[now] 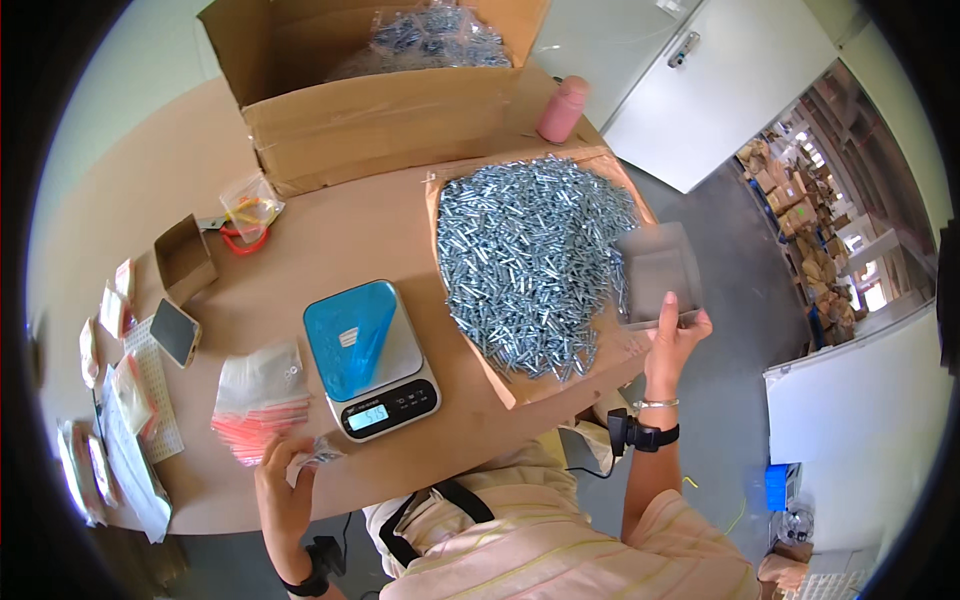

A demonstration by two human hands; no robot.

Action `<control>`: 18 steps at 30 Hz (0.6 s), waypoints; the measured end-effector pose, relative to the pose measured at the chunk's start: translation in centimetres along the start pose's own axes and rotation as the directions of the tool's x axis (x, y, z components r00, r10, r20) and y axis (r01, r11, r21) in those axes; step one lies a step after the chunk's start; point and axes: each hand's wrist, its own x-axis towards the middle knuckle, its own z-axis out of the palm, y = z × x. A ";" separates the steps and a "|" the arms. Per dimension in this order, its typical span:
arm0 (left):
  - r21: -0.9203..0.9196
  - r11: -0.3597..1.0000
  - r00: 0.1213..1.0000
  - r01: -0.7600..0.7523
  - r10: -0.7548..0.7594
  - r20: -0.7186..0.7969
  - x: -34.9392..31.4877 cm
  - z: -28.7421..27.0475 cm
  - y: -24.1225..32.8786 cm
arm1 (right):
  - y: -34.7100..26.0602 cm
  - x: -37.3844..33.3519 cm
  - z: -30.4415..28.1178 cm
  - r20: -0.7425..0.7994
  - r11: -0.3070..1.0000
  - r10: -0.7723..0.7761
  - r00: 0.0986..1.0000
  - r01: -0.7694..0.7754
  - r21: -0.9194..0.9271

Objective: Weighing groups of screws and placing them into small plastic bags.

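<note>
My right hand point(675, 345) grips the near rim of a grey open tray point(658, 268), its thumb over the edge. The tray hangs at the right side of a large heap of small silvery screw-like pieces point(530, 260) on brown paper point(505, 388). Near the table's front edge my left hand point(283, 492) is closed on a small clear bag point(322, 453) with some metal pieces in it. Just beyond that hand lies a stack of clear zip bags point(262, 395) with red edges. A digital scale point(395, 400) with a blue sheet point(345, 335) on its pan stands between the stack and the heap.
A large cardboard box point(380, 130) with bagged metal pieces stands at the back. Beside it is a pink bottle point(564, 110). Leftward are red-handled scissors point(245, 240), a small open carton point(185, 260), a phone point(176, 332) and several filled packets. A white door point(720, 90) stands beyond.
</note>
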 end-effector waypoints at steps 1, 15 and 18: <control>-0.001 1.000 1.000 -0.010 0.010 -0.009 0.1 0.1 0.0 | 0.2 0.1 0.4 0.032 0.971 -0.203 0.979 0.205 -0.124; 0.120 0.982 0.983 -0.147 0.158 -0.091 -0.5 0.3 1.4 | -3.5 -2.2 5.0 0.565 0.827 0.296 0.770 -0.503 0.252; 0.072 0.985 0.985 -0.159 0.163 -0.055 -1.2 1.5 3.7 | -2.8 -5.6 9.0 0.802 0.797 0.275 0.530 -0.592 0.118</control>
